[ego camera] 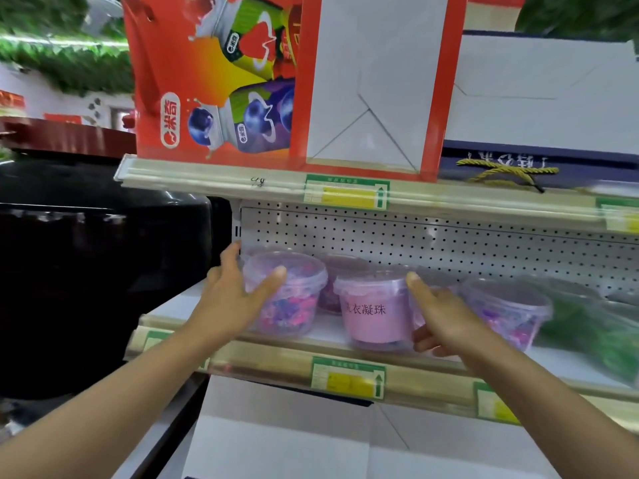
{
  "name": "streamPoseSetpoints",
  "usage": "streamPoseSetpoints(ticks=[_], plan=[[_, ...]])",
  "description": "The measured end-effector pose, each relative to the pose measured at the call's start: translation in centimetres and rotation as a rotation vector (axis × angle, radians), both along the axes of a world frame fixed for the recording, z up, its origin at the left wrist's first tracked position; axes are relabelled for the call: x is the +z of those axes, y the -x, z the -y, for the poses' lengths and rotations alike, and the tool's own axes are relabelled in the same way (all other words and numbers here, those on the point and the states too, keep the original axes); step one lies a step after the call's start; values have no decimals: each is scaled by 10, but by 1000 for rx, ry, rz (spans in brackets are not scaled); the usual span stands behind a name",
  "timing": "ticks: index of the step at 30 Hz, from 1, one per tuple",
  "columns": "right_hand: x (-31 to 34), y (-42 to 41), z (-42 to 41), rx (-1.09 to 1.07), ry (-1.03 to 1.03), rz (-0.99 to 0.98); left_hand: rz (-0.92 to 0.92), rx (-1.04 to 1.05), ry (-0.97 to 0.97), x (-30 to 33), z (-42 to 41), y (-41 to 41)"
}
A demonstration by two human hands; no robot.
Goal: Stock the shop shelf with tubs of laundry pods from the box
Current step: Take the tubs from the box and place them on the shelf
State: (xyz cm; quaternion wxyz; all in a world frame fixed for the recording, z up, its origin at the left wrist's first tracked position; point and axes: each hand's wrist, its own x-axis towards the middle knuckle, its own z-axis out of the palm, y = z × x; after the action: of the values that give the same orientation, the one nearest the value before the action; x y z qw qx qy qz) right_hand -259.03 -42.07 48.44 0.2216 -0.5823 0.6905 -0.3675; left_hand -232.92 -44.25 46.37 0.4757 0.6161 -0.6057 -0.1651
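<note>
Several clear tubs of pink and purple laundry pods stand on the middle shelf [262, 350]. My left hand [231, 299] wraps the leftmost tub [297, 299] from its left side, thumb across the front. My right hand [439, 316] grips the right side of the pink-labelled tub [373, 309], thumb up against its rim. Another tub [337, 278] stands behind these two, and one more [508, 309] stands to the right. The box is not in view.
A red juice carton pack [214, 81] and white boxes [539, 95] sit on the upper shelf. A green bagged item [594, 326] lies at the shelf's right end. A black rounded object [100, 271] stands left of the shelving. White boxes [294, 433] fill the shelf below.
</note>
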Motion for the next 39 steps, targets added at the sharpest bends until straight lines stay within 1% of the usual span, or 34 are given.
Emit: streamPoseSetpoints(ticks=[2,4,6,8,10,13,16,21,27,31,34,36,39], plan=[[-4,0,-3,-65,112,-254,161,-69,113,-2,-4,3],[-8,-5,-8,-28,206,-380,261,-76,121,-3,-2,7],[-13,-12,-10,30,213,-459,264,-11,146,-4,-1,13],[-17,-15,-6,10,266,-450,274,72,235,-3,-2,19],[-18,-15,-5,-12,351,-377,266,104,305,-1,-5,20],[-16,-10,-9,-22,425,-309,144,82,293,6,-13,20],[-9,-3,-13,-29,431,-276,120,71,236,14,-15,18],[-5,-2,-7,10,335,-327,224,94,149,10,-9,20],[-15,-17,13,-27,333,-338,294,141,139,-2,9,22],[-25,-22,16,-75,315,-467,425,183,161,-12,19,19],[-29,-25,11,-73,324,-545,463,197,209,-16,20,20],[-29,-26,10,-58,296,-592,508,208,225,-18,18,21],[-31,-24,7,-36,262,-672,638,215,218,-20,12,27]])
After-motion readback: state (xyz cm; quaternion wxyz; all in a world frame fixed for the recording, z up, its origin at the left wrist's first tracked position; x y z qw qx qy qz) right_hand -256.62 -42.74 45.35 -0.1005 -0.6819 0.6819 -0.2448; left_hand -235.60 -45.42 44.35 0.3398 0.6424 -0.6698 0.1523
